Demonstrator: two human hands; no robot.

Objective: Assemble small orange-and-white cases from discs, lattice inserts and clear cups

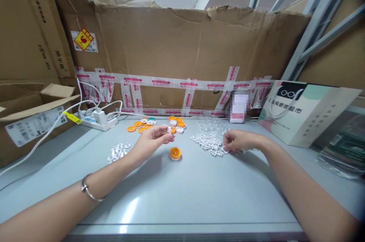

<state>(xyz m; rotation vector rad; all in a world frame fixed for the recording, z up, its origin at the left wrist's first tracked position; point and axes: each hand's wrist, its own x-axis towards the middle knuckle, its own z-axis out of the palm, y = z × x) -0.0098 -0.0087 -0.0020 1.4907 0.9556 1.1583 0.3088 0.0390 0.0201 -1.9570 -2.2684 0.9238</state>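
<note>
My left hand [154,139] pinches a small white piece [169,129] above the table, its fingers closed on it. Just below and to the right, an orange and white round part [175,153] sits on the table. At the right edge of a pile of small white flat pieces [208,141], my right hand [235,141] has its fingertips together on a white piece [225,151]. Orange, white and green rings [138,124] lie behind my left hand. White pegged pieces [117,152] are heaped left of that hand.
Clear round parts [212,123] stand at the back beside an upright card [238,107]. A power strip [99,119] with white cables and an open carton [37,116] are at left. At right are a printed box [302,113] and a clear plastic container [343,143]. Cardboard [176,44] walls the back.
</note>
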